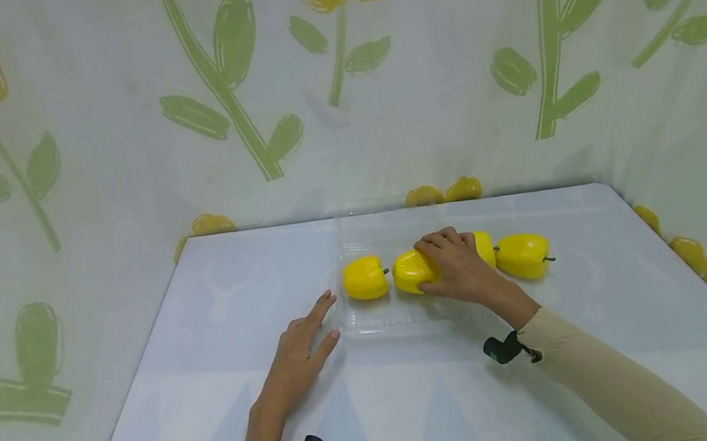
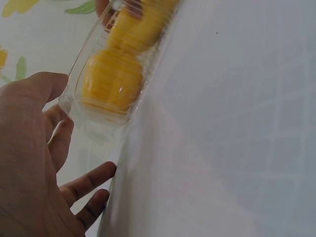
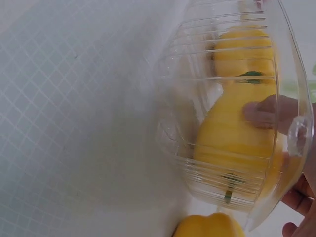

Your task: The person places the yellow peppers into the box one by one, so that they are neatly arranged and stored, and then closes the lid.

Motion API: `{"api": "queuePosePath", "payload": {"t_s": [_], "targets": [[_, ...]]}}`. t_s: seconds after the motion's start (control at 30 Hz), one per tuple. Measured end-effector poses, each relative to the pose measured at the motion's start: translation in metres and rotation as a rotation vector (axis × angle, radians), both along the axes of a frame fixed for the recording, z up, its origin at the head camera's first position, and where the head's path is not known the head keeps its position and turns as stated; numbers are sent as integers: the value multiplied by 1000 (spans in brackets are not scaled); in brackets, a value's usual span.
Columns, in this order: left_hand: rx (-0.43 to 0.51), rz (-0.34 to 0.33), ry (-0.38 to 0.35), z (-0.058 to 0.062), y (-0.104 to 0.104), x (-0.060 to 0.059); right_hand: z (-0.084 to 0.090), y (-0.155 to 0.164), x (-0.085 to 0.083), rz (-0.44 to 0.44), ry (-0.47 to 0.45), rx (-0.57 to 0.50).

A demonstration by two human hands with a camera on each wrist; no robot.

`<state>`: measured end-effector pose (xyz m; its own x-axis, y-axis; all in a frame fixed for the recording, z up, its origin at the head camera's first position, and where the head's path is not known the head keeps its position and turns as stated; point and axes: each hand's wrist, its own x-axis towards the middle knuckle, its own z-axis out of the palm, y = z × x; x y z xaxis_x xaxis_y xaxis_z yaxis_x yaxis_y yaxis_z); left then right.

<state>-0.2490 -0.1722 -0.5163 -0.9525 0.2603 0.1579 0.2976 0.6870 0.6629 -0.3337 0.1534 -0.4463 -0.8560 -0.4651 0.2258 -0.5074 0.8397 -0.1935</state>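
Observation:
A clear plastic tray (image 1: 395, 329) sits mid-table with yellow bell peppers in it. My right hand (image 1: 437, 262) curls over the middle pepper (image 1: 409, 274) inside the tray; its thumb (image 3: 264, 112) shows through the clear wall against that pepper (image 3: 232, 138). Another pepper (image 1: 365, 278) lies at the tray's left end. One more (image 1: 485, 248) is mostly hidden behind my right hand. A further pepper (image 1: 524, 256) lies on the table just right of the tray. My left hand (image 1: 324, 323) lies flat on the table, fingers straight, fingertips at the tray's left edge (image 2: 81, 118).
The table (image 1: 210, 372) has a pale blue and white patterned cover. A cloth backdrop (image 1: 98, 139) printed with yellow flowers and green stems closes in the back and both sides. The table's edges run close to that cloth.

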Motion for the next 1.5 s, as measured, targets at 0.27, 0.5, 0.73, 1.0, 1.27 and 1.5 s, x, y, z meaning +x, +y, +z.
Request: {"api": "queuePosePath", "payload": {"t_s": [0.27, 0.5, 0.73, 1.0, 1.27, 1.5], "targets": [[18, -20, -2, 3, 5, -2, -1, 2, -1, -15, 4, 15], [19, -16, -5, 1, 8, -1, 2, 5, 4, -20, -24, 21], [26, -45, 42, 1, 7, -3, 4, 12, 4, -33, -67, -11], [20, -36, 32, -2, 4, -3, 10, 27, 10, -52, -41, -55], [16, -30, 33, -2, 2, -2, 12, 51, 12, -97, -20, -79], [11, -43, 58, -3, -2, -2, 14, 70, 16, -128, -6, -77]]}}
